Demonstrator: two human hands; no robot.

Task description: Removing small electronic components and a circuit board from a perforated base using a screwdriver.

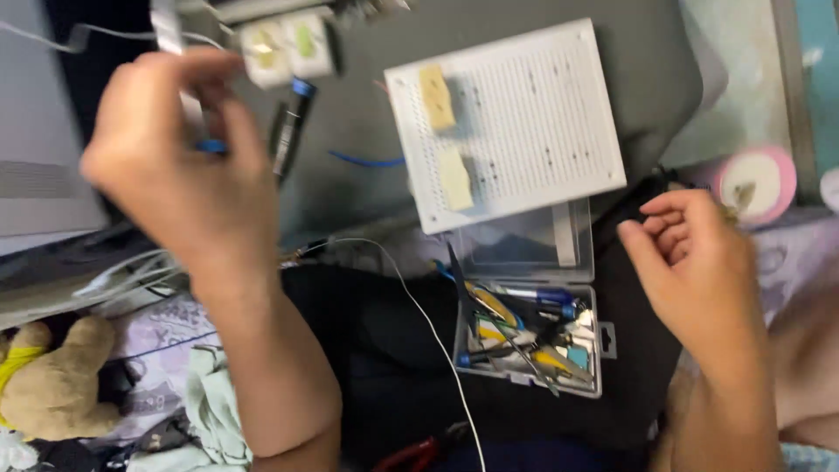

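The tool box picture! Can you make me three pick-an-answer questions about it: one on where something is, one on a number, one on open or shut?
1. Where does the white perforated board lie?
A) above the tool box
B) under the teddy
C) in the right hand

2. How many yellowish sponge pieces sit on the board?
A) two
B) five
C) none

3. The clear tool box is:
A) shut
B) open
C) upside down

Answers: 1 A, the board's lower edge overlaps the box's lid. 2 A, one piece below the other. 3 B, the lid is flipped back and the tools show.

Two bare forearms, left hand (179, 166) & right hand (690, 262), no sleeves, rings or watch
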